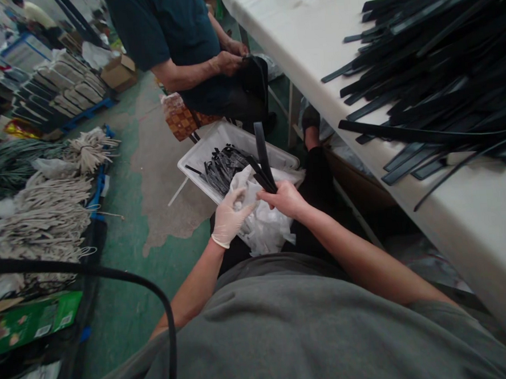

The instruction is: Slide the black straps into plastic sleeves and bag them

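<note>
My right hand, bare, is closed around a few flat black strips that stick up and fan out above the fist. Just left of it, my left hand wears a thin white glove. Its thumb and fingers are apart, with nothing visible between them. Crumpled clear plastic bags lie in my lap under both hands. In front of my knees, a white plastic bin holds many short black pieces.
A long white table on the right carries a big heap of black strips. A co-worker sits ahead, hands together. Bundles of pale cords lie on the left. A black cable crosses at lower left.
</note>
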`<state>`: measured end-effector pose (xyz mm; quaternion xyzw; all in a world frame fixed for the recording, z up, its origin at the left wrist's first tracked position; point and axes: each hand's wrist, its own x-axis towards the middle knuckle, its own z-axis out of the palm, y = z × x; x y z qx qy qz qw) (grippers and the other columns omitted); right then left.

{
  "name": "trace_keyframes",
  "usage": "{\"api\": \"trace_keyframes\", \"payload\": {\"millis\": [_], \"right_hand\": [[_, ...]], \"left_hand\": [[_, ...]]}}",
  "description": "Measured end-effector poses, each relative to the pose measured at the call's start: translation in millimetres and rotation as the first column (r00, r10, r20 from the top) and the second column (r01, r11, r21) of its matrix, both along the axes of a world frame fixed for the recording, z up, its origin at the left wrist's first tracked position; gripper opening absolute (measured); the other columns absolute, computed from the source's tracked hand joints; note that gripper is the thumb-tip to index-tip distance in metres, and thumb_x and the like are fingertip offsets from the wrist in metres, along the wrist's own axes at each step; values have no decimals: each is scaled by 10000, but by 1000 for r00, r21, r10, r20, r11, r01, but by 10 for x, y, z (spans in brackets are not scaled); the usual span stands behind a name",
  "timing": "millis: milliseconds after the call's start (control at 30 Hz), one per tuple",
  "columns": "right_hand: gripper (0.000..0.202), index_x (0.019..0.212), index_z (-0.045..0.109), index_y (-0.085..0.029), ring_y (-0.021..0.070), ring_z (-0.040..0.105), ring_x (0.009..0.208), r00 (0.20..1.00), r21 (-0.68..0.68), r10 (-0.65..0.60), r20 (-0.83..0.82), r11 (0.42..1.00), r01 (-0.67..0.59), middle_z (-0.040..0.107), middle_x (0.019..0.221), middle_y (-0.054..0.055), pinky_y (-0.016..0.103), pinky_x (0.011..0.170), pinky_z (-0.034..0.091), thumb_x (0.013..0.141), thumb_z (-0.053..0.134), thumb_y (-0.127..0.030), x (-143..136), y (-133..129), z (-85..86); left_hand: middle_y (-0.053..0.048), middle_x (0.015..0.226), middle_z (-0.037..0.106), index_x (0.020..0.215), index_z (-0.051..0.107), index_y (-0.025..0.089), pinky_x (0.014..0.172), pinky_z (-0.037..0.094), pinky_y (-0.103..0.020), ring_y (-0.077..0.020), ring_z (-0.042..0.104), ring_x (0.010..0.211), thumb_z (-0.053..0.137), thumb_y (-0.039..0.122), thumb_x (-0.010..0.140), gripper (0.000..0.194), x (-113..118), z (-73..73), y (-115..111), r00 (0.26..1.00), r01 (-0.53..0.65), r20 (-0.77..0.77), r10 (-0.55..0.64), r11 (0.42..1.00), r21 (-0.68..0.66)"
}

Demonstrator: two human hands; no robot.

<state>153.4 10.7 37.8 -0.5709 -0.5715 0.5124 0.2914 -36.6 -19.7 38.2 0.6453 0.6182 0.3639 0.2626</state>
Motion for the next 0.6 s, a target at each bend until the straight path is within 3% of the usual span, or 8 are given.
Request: {"api": "trace_keyframes", "payload": {"millis": [67,100,200,267,400,500,600], "right_hand": [[218,680,680,-153,92,428,400,1000,0,-19,15,1000,19,535,447,-26,238,420,304,752,634,-353,3,13,5],[214,688,691,-153,95,429,400,1000,-1,-22,21,1000,22,537,446,-25,241,422,308,752,636,-350,3,19,12],[209,665,698,-158,107,450,407,999,1,7,40,1000,-7,534,430,-18,249,435,327,753,644,-339,-25,25,36],[217,616,677,-164,114,470,413,997,4,48,58,999,-48,540,424,-9,252,441,336,752,652,-332,-64,19,51],[264,530,606,-181,108,470,400,993,19,108,53,994,-109,542,422,-6,252,446,346,759,651,-305,-119,9,95],[278,512,582,-185,108,469,401,989,46,119,84,991,-123,538,422,-5,252,447,337,764,644,-285,-106,15,133],[221,573,623,-178,123,501,431,983,60,110,144,991,-120,548,435,-4,253,459,335,764,643,-288,-78,36,155]], "left_hand": [[-72,1053,691,1032,679,182,890,460,-318,-212,622,980,729,427,748,379,-123,58,9,990,-128,-50,136,982,137],[-67,1008,700,976,690,181,883,458,-311,-208,625,954,696,433,778,321,-175,88,5,986,-140,-68,150,980,140],[-21,765,693,766,706,186,765,457,-279,-176,622,749,654,461,812,284,-204,130,-41,998,8,-61,-12,998,-65],[-2,706,671,732,711,189,707,440,-270,-166,604,696,698,475,770,289,-115,100,-70,994,104,-13,-107,979,-174],[24,609,594,707,699,172,634,418,-257,-142,556,621,707,465,749,296,99,-1,-48,975,109,216,-50,957,-269],[7,662,645,779,723,151,680,453,-270,-148,589,654,724,424,726,278,145,-36,-17,902,150,431,20,922,-356],[-11,720,683,828,740,140,717,469,-278,-152,608,689,775,368,657,287,116,-68,-39,849,206,526,47,888,-412]]}}
